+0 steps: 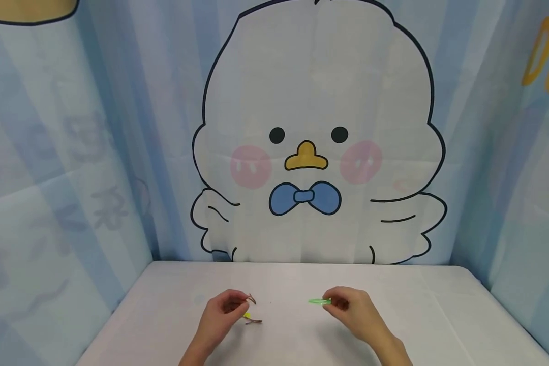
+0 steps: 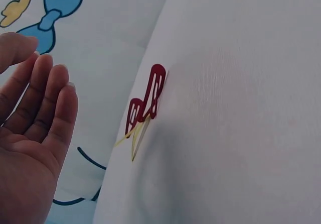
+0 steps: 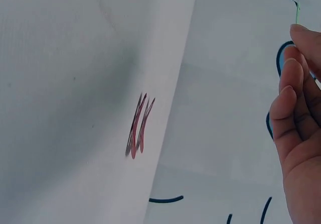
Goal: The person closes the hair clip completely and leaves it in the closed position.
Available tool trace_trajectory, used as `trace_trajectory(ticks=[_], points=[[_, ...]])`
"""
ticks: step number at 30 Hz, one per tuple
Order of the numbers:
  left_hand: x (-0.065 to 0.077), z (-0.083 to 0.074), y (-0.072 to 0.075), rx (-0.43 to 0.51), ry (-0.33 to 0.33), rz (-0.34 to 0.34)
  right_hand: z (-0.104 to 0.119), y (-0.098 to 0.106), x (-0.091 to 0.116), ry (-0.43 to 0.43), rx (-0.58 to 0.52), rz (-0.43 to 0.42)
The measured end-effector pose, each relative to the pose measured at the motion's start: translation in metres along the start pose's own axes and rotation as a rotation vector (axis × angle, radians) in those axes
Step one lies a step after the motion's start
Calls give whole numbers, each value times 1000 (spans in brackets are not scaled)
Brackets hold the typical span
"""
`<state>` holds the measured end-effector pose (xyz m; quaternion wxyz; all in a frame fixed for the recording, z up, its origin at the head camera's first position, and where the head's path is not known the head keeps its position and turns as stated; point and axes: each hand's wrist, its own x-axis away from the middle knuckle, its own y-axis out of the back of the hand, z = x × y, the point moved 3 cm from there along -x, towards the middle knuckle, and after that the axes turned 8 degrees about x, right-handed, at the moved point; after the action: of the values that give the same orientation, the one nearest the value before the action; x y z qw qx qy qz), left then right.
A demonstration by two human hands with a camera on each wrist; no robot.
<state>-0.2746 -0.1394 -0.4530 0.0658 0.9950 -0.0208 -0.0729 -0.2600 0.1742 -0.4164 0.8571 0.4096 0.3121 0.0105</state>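
Observation:
My left hand (image 1: 221, 315) hovers over the table with loosely curled fingers; nothing shows between its fingertips. Beside it on the tabletop lie two dark red snap hair clips, the larger-looking one (image 2: 156, 91) and a farther one (image 2: 134, 116), both plain in the left wrist view. A thin yellow hair clip (image 2: 135, 139) lies against them, partly covered by the hand in the head view. Between thumb and forefinger, my right hand (image 1: 354, 310) pinches a light green hair clip (image 1: 319, 301), its free end pointing left. Only a thin green sliver shows in the right wrist view.
A white table (image 1: 439, 315) spans the front, its far edge against a hanging cloth printed with a cartoon bird (image 1: 317, 81). Pale blue printed cloths (image 1: 50, 152) hang on both sides. Hand shadows fall on the tabletop.

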Motion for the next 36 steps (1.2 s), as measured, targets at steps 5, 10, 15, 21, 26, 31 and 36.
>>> trace_trajectory(ticks=[5, 10, 15, 21, 26, 31, 36], points=[[-1, 5, 10, -70, 18, -17, -11, 11, 2, -53, -7, 56], [-6, 15, 22, -113, 50, -28, -24, 19, 7, -149, -3, 124], [-11, 19, 31, -124, 85, -45, -40, 21, 13, -260, 37, 158], [-13, 22, 37, -158, 91, -44, -52, 24, 20, -276, 8, 189], [-19, 25, 40, -187, 79, -16, -60, 26, 23, -268, 12, 243], [-27, 28, 41, -217, 107, 31, -71, 25, 25, -325, 54, 309], [-30, 34, 44, -246, 114, 94, -80, 23, 27, -245, 48, 361]])
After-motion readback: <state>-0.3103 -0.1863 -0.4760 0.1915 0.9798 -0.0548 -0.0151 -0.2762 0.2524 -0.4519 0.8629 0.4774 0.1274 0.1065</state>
